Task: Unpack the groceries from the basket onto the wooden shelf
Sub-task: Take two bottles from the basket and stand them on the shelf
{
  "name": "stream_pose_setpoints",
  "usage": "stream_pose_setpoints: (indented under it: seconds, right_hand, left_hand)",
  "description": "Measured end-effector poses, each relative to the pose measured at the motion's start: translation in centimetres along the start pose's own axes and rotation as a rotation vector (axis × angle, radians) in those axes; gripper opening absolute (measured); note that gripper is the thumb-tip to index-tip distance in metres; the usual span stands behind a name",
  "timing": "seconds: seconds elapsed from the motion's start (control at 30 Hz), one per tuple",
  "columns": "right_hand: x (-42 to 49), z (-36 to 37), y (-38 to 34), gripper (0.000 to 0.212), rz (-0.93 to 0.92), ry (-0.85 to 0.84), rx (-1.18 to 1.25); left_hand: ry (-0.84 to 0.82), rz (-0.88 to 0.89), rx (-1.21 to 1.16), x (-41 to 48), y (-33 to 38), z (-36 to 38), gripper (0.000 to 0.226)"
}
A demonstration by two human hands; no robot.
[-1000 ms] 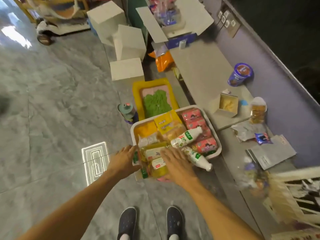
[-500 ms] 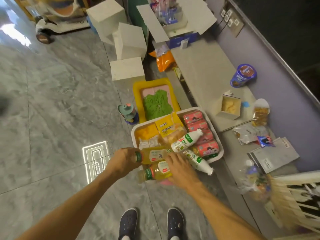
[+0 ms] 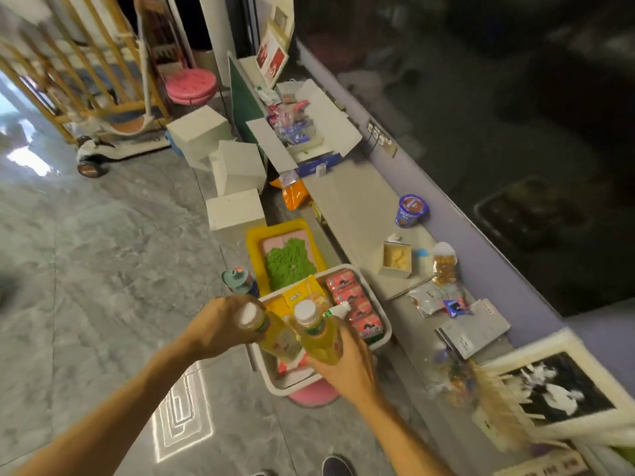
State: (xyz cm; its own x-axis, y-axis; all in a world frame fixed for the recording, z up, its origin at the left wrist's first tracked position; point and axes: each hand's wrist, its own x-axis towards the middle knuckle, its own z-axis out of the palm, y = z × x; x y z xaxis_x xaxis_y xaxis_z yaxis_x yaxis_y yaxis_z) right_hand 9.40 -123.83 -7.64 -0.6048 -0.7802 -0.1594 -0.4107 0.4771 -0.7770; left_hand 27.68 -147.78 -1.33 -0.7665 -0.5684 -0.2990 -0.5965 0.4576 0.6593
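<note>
A white basket (image 3: 382,314) stands on the floor in front of me, holding pink cans (image 3: 347,293), yellow snack packs (image 3: 302,297) and a white-and-green bottle (image 3: 338,309). My left hand (image 3: 220,326) grips one yellow drink bottle (image 3: 275,333) by its neck, white cap up, lifted above the basket. My right hand (image 3: 347,365) holds a second yellow drink bottle (image 3: 318,333) from below, right beside the first. A long low ledge or shelf (image 3: 357,207) runs along the purple wall to the right.
On the ledge sit a blue cup (image 3: 410,211), a small open box (image 3: 397,259), a clear jar (image 3: 444,262), packets and papers (image 3: 470,329). A yellow tray with green stuff (image 3: 287,255) and white boxes (image 3: 237,209) lie beyond the basket. A framed picture (image 3: 556,386) lies at right.
Both hands have lifted a yellow bottle each out of the basket and turned them upright. My view has tilted up, showing more of the room behind.
</note>
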Motion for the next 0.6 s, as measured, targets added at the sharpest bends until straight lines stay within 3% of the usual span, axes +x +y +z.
stream_pose_setpoints:
  seconds: [0.2,0.33,0.6]
  right_hand:
    - [-3.9,-7.7,-6.8,0.099,0.064,0.293,0.077]
    - [-8.9,-13.6,-10.3,0.083,0.157,0.501,0.053]
    - [-24.8,-24.7,-11.1,0.068,0.331,0.901,0.100]
  left_hand:
    - [-0.058,0.198,-0.080,-2.4,11.7,-6.4,0.041]
    - [-0.132,0.341,-0.078,-4.2,20.4,-9.1,0.040]
    - [-0.312,0.654,-0.064,-11.0,38.0,-3.7,0.037]
